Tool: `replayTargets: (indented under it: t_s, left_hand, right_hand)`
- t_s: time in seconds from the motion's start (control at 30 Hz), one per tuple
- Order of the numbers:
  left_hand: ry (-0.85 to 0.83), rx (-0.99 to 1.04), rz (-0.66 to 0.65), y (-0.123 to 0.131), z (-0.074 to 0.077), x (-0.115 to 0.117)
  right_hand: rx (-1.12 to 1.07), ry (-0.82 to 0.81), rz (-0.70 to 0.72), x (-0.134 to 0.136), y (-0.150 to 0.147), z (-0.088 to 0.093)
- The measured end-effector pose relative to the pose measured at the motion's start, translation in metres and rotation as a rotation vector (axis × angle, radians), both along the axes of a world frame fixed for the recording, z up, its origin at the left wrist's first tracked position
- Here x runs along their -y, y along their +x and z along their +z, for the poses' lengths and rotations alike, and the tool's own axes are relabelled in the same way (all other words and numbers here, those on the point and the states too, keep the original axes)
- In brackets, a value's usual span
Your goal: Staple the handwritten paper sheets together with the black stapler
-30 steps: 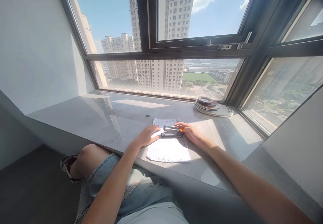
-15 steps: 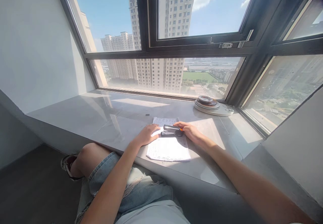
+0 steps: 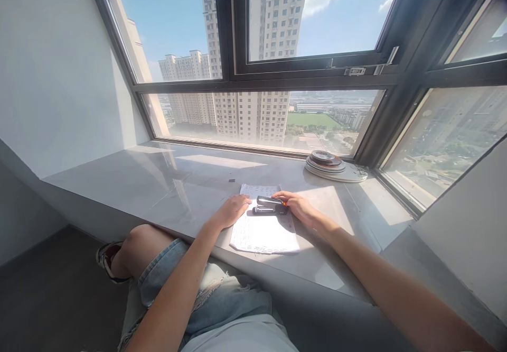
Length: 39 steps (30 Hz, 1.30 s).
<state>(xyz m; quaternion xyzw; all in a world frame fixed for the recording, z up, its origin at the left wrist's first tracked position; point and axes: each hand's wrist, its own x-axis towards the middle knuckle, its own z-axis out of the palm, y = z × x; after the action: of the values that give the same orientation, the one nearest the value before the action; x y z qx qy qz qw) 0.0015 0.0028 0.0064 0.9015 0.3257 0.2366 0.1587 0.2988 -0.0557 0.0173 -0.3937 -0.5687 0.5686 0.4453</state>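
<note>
A black stapler (image 3: pixel 269 206) lies on the printed paper sheets (image 3: pixel 263 235), its jaw pointing left and its upper arm raised off the base. My right hand (image 3: pixel 299 206) grips the stapler's rear end, where a small orange patch shows by the fingers. At the left edge of the sheets rests my left hand (image 3: pixel 233 209), fingers stretched toward the stapler's front and holding nothing that I can see. Its fingertips are just short of the stapler; the thumb is partly hidden.
The sheets lie on a glossy grey window ledge (image 3: pixel 119 183). A small dark strip (image 3: pixel 232 180), perhaps staples, lies beyond my left hand. A stack of plates (image 3: pixel 325 164) stands by the window frame at the back right. The ledge's front edge runs above my legs.
My left thumb has drawn back from the front of the stapler's base. The right hand and the stapler have stayed in place.
</note>
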Motion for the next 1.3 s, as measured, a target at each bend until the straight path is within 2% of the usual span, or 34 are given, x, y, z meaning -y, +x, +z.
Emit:
replayTargets:
  t_s: [0.37,0.57,0.8,1.1,1.3]
  left_hand:
    - [-0.033,0.015,-0.005,0.0001,0.0007,-0.0024]
    - [-0.153,0.045,0.010,-0.0026,-0.0008,-0.0046]
    - [-0.287,0.127,0.076,-0.0048,0.0025,0.0022]
    - [-0.303,0.175,0.060,-0.0047,-0.0018,-0.0006]
    - [-0.277,0.180,0.065,-0.0035,0.0041,0.0042]
  right_hand:
    - [-0.010,-0.018,0.005,-0.0008,0.0005,-0.0013]
    - [-0.082,-0.011,0.055,-0.0023,0.0025,-0.0009]
    - [-0.078,-0.020,0.026,-0.0014,0.0014,-0.0015]
    - [-0.038,0.002,0.003,-0.0027,0.0013,-0.0039]
    - [-0.034,0.042,-0.036,-0.0029,0.0004,-0.0084]
